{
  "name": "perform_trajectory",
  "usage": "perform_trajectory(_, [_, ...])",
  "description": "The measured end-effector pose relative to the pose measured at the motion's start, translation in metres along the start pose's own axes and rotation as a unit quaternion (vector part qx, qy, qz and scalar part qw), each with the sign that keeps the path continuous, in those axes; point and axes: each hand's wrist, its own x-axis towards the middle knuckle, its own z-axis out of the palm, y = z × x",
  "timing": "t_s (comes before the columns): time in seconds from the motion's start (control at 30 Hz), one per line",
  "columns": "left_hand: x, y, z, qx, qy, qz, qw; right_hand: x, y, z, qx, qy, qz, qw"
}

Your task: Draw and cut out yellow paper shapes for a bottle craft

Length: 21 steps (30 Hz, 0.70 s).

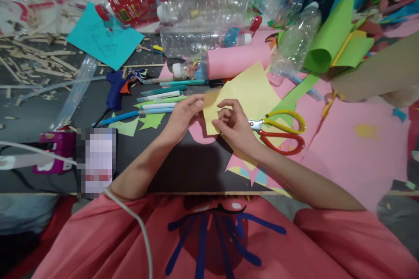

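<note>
the yellow paper [248, 89] lies between the hands, the left hand [185, 117] bunched at its left edge, the right hand [237, 128] half-curled over its near part and closer to the bulk; whether either grips it i cannot tell. it spreads beyond the right hand, its long axis unclear.

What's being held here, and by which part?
I can't tell: the left hand is at the left edge of the yellow paper, the right hand over it.
</note>
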Motion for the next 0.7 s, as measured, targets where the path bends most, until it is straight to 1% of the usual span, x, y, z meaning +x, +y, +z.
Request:
perform_trajectory(0.07, [-0.002,0.000,0.003,0.035,-0.022,-0.003,0.999,-0.001,0.003,0.002,0.028,0.034,0.002,0.999])
perform_trajectory(0.13, [-0.003,0.000,0.004,0.078,-0.013,0.006,0.997,-0.001,0.002,0.001,0.032,0.036,0.008,0.999])
perform_trajectory(0.23, [-0.004,0.001,0.005,0.111,0.005,0.022,0.994,0.008,-0.007,-0.007,-0.023,0.009,0.009,1.000])
perform_trajectory(0.33, [-0.004,0.003,0.004,0.116,-0.005,0.002,0.993,0.024,-0.020,-0.016,-0.102,-0.009,-0.022,0.994])
perform_trajectory(0.4, [-0.005,0.004,0.006,0.079,-0.015,-0.033,0.996,0.035,-0.024,-0.018,-0.125,-0.028,-0.036,0.991])
perform_trajectory(0.43, [-0.005,0.004,0.007,0.045,-0.021,-0.054,0.997,0.040,-0.025,-0.018,-0.119,-0.032,-0.035,0.992])
perform_trajectory(0.5, [-0.007,0.005,0.010,-0.035,-0.037,-0.099,0.994,0.046,-0.025,-0.016,-0.085,-0.029,-0.025,0.996])
perform_trajectory(0.57, [-0.008,0.006,0.012,-0.095,-0.061,-0.137,0.984,0.047,-0.024,-0.012,-0.043,-0.027,-0.010,0.999])
perform_trajectory(0.63, [-0.009,0.007,0.013,-0.116,-0.083,-0.167,0.976,0.045,-0.024,-0.011,-0.012,-0.037,0.011,0.999])
perform_trajectory(0.7, [-0.010,0.008,0.013,-0.110,-0.097,-0.181,0.972,0.043,-0.025,-0.011,0.009,-0.048,0.032,0.998])
